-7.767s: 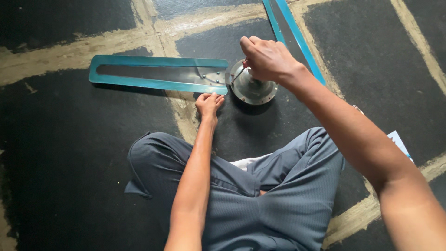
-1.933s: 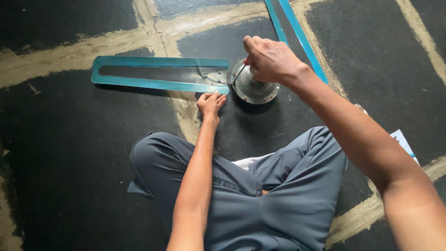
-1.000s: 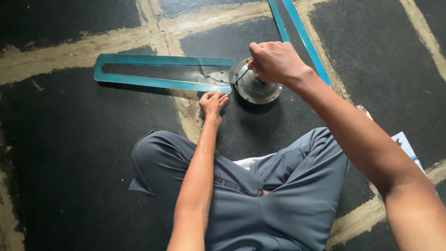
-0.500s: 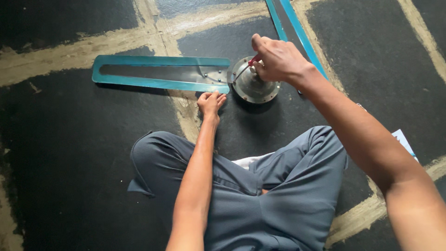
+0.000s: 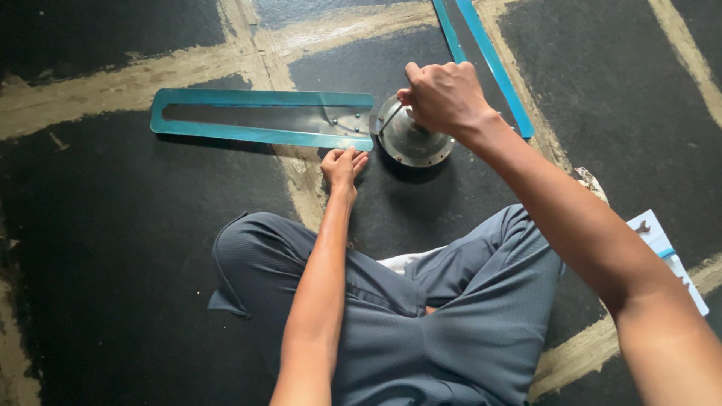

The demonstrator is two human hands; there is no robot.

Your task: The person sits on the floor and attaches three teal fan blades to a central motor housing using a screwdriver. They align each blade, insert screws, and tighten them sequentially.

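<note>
A round metal fan motor hub (image 5: 417, 143) lies on the dark floor in front of my crossed legs. A long grey blade with teal edges (image 5: 256, 124) runs left from it. My right hand (image 5: 444, 94) is closed over the hub's top, gripping a thin metal tool (image 5: 389, 119) whose tip meets the blade's inner end. My left hand (image 5: 342, 165) rests on the floor with its fingertips against the blade's near edge, close to the hub.
A second teal-edged blade (image 5: 485, 60) runs up and away to the right behind my right hand. A white and blue package (image 5: 669, 256) lies on the floor at the right. Pale cement seams (image 5: 113, 83) cross the dark floor.
My right hand has shifted slightly over the hub while turning the tool. My left hand has stayed at the blade's near edge. The blade and hub have not moved.
</note>
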